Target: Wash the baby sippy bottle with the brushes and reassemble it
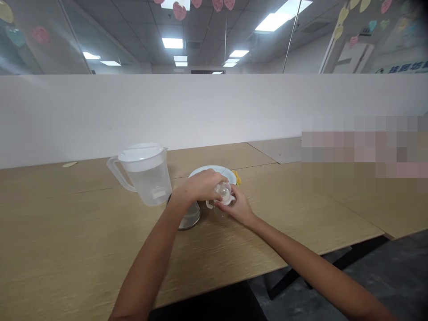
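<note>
Both of my hands are around a small clear cup-like container (224, 192) with white side parts, low over the wooden table (227, 249). My left hand (205, 185) reaches over its top left, fingers curled onto its edge. From the right, my right hand (240, 206) grips its side between thumb and fingers. A whitish curved handle (209, 204) shows just below my left hand. Behind them lies a pale plate (207, 169), partly covered by my left hand. Under my left wrist a round metal-rimmed item (191, 217) is half hidden.
A clear pitcher (150, 178) with a white lid and handle stands to the left. Something yellow (237, 178) lies at the plate's right edge. A flat pale piece (70, 164) is at the far left. A white partition (200, 111) rises behind the table.
</note>
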Available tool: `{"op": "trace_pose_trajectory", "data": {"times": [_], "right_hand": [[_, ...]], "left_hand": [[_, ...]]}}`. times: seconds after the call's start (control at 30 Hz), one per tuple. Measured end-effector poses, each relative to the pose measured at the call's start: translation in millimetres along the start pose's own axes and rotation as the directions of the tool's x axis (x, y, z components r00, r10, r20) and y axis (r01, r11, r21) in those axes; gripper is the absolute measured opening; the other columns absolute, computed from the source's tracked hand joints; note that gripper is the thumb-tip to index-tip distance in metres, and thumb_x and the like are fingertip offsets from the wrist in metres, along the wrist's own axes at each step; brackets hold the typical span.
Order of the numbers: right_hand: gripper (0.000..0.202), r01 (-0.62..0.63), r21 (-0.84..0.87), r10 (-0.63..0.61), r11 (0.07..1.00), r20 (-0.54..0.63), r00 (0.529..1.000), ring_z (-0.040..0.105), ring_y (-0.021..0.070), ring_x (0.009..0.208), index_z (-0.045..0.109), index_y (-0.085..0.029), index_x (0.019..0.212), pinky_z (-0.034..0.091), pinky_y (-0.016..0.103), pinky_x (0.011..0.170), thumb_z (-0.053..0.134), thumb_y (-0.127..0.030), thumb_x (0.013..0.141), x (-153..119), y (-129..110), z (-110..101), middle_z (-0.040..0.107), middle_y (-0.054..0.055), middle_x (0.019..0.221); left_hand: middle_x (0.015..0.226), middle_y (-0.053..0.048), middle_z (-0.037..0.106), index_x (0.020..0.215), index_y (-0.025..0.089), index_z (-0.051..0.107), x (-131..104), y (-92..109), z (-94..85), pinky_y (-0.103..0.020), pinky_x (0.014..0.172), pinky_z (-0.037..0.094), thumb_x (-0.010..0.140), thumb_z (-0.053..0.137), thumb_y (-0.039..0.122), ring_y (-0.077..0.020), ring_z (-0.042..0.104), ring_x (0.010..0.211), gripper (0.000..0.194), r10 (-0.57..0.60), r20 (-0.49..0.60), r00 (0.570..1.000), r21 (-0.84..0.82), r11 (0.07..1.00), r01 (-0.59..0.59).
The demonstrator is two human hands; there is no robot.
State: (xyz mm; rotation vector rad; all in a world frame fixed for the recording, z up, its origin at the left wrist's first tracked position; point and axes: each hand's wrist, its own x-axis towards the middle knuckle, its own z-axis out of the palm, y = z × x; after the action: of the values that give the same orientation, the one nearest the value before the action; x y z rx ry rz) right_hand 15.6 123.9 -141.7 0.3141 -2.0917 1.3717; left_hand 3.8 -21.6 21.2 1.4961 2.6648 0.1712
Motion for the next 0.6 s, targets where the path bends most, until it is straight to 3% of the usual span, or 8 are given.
{"op": "trace_pose_trajectory", "data": {"times": [0.17,0.3,0.43,0.5,0.6], "right_hand": [[0.052,-0.075,0.111,0.07,0.991,0.047,0.996,0.056,0.0196,0.078,0.055,-0.016,0.095,0.049,0.03,0.065,0.076,-0.047,0.059,2.3,-0.3,-1.4,0.06,0.006,0.085],[0.049,-0.136,0.167,0.121,0.977,0.094,0.988,0.056,0.0174,0.069,0.055,-0.016,0.091,0.049,0.028,0.058,0.076,-0.047,0.059,4.6,1.0,-0.6,0.059,0.004,0.077],[0.049,-0.163,0.201,0.135,0.966,0.146,0.98,0.055,0.0156,0.066,0.056,-0.016,0.094,0.048,0.026,0.055,0.075,-0.046,0.06,5.2,2.1,-0.2,0.059,0.003,0.079],[0.048,-0.153,0.203,0.123,0.967,0.154,0.98,0.055,0.0155,0.069,0.056,-0.017,0.094,0.048,0.025,0.056,0.075,-0.045,0.061,5.0,1.3,-0.5,0.059,0.003,0.084],[0.047,-0.132,0.196,0.106,0.972,0.138,0.985,0.055,0.0158,0.074,0.056,-0.017,0.095,0.048,0.023,0.055,0.075,-0.043,0.061,4.6,0.1,-0.3,0.058,0.003,0.087]], "left_hand": [[0.068,-0.002,0.059,0.076,0.015,0.063,1.2,5.5,1.1,-0.023,0.054,0.032,0.067,0.056,0.015,-0.0128,0.051,0.062,0.011,0.015,-0.007,1.0,0.064,0.998,-0.014],[0.08,-0.004,0.063,0.094,0.018,0.064,2.9,4.2,4.4,-0.024,0.056,0.033,0.068,0.057,0.018,-0.0159,0.055,0.071,0.027,-0.019,-0.041,0.999,0.091,0.996,0.022],[0.092,-0.005,0.065,0.11,0.018,0.06,-2.2,1.1,-1.5,-0.025,0.063,0.04,0.072,0.058,0.029,-0.0192,0.058,0.082,0.04,-0.088,-0.051,0.995,0.012,0.996,0.089],[0.099,-0.005,0.064,0.115,0.019,0.057,-7.5,-2.3,-8.8,-0.026,0.07,0.043,0.077,0.055,0.039,-0.0197,0.058,0.087,0.043,-0.118,-0.163,0.98,-0.069,0.992,0.108],[0.112,-0.005,0.058,0.124,0.023,0.05,-10.8,-12.4,-15.5,-0.029,0.084,0.043,0.08,0.052,0.036,-0.02,0.055,0.1,0.045,-0.163,-0.4,0.902,-0.07,0.987,0.147]]}}
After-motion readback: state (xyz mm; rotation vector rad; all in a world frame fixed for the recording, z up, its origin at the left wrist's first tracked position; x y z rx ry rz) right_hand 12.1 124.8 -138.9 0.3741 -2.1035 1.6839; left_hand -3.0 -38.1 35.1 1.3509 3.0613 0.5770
